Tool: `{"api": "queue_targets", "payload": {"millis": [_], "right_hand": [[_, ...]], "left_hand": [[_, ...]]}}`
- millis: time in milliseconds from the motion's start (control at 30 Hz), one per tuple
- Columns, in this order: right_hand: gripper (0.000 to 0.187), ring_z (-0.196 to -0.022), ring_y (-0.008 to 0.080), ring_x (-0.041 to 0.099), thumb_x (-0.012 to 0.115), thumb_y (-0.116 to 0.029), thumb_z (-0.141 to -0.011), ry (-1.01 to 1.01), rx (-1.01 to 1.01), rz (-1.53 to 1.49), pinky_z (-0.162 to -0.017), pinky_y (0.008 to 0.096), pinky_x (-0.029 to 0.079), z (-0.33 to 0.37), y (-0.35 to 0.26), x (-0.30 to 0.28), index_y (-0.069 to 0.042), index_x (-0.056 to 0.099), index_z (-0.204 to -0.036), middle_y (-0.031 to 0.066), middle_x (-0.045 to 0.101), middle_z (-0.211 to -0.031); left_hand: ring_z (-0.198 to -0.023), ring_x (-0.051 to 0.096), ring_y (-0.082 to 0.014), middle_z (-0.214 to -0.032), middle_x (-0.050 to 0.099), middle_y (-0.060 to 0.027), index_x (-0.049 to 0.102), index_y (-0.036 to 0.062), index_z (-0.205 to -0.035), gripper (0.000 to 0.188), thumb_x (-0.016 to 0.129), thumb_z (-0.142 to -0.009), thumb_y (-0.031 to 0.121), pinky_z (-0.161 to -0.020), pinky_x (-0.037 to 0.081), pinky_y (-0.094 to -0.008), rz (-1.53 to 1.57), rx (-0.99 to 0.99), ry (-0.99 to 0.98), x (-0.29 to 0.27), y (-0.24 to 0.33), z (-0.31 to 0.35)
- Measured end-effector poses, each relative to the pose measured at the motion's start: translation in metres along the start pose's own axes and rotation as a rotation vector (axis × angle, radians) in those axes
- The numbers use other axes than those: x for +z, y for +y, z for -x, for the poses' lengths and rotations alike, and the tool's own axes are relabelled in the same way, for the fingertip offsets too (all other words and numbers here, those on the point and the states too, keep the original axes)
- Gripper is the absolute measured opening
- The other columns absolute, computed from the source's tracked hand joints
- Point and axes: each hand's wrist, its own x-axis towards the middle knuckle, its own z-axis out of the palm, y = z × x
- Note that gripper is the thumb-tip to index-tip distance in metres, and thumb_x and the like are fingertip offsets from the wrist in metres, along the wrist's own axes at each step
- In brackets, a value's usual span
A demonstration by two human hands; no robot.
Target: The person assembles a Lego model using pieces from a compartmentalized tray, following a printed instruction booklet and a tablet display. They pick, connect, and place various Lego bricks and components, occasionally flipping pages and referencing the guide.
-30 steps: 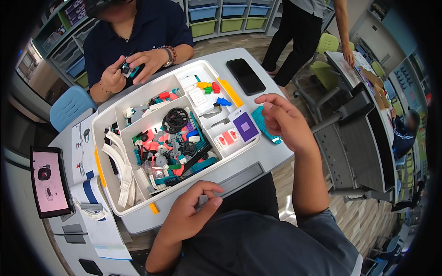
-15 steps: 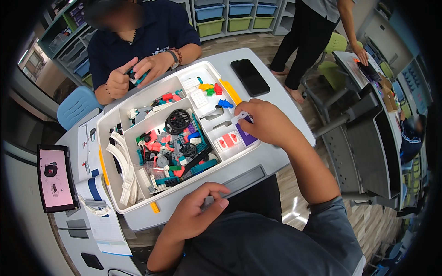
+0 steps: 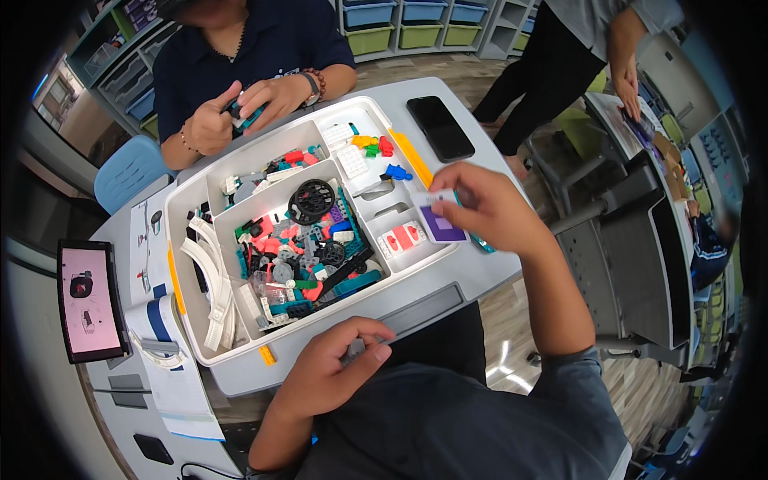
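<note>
My right hand (image 3: 482, 206) pinches a purple and white card (image 3: 444, 224) above the right end of the white sorting tray (image 3: 316, 322). A teal edge (image 3: 482, 245) shows just beneath that hand. Over the table's front edge, my left hand (image 3: 330, 370) is curled round what looks like a small grey piece (image 3: 353, 350), mostly hidden by the fingers. Mixed building bricks (image 3: 296, 252) and a black wheel (image 3: 311, 202) fill the tray's middle compartment. Coral and white pieces (image 3: 402, 238) lie in the compartment beside the card.
Across the table a person's hands (image 3: 240, 116) hold a teal and black brick build. A phone (image 3: 440, 128) lies at the far right. To the left are a tablet (image 3: 92, 300) and an open booklet (image 3: 180, 392). A yellow brick (image 3: 267, 354) rests by the tray's front edge.
My right hand has lifted a little and drawn right, bringing the purple and white card up and tilting it into fuller view. My left hand stays almost where it was.
</note>
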Motion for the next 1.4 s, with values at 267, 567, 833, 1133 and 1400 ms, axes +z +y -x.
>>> {"api": "queue_targets", "payload": {"millis": [267,567,833,1133,1400], "right_hand": [[0.029,-0.093,0.022,0.068,0.075,-0.009,-0.077,-0.415,-0.454,0.463,-0.075,0.0376,0.057,-0.001,-0.043,0.013,-0.013,0.068,-0.105,0.0008,0.066,-0.098],[0.031,-0.077,0.0144,0.058,0.06,-0.04,-0.105,-0.154,-0.249,-0.182,-0.06,0.0289,0.048,0.017,-0.017,0.009,-0.01,0.065,-0.11,0.0017,0.058,-0.092],[0.062,-0.08,0.0161,0.048,0.044,-0.044,-0.109,0.04,0.37,-1.77,-0.07,0.0272,0.045,0.016,0.022,0.008,0.002,0.044,-0.151,0.0095,0.059,-0.107],[0.056,-0.102,0.0258,0.068,0.048,-0.008,-0.103,0.087,0.319,-1.35,-0.091,0.0335,0.059,0.016,0.015,0.008,0.004,0.034,-0.156,0.0235,0.06,-0.134],[0.028,-0.086,0.0155,0.069,0.051,-0.023,-0.112,0.051,0.189,-0.665,-0.077,0.0283,0.054,0.005,-0.019,0.034,-0.001,0.054,-0.129,0.015,0.073,-0.113]], "left_hand": [[-0.095,0.065,-0.0149,-0.106,0.071,-0.0086,0.069,0.0,-0.112,0.016,0.065,-0.102,0.012,-0.086,0.049,-0.0281,-0.068,0.038,-0.01,-0.003,0.008,0.01],[-0.087,0.062,-0.0123,-0.1,0.069,-0.0068,0.069,-0.0004,-0.111,0.019,0.063,-0.103,0.016,-0.078,0.048,-0.0268,-0.04,0.087,0.07,0.0,-0.009,0.022],[-0.092,0.063,-0.0136,-0.096,0.069,-0.0063,0.07,-0.0011,-0.109,0.014,0.064,-0.099,0.007,-0.084,0.048,-0.0275,0.095,-0.083,0.116,0.003,0.0,0.018],[-0.089,0.054,-0.0167,-0.107,0.053,-0.0079,0.052,-0.0004,-0.139,0.055,0.049,-0.084,-0.008,-0.082,0.048,-0.0304,0.432,0.197,0.345,-0.004,-0.011,0.019],[-0.121,0.064,-0.0304,-0.136,0.057,-0.0162,0.033,0.0076,-0.16,0.069,0.042,-0.094,-0.012,-0.108,0.049,-0.0476,0.719,0.273,0.509,-0.025,-0.018,0.015]]}}
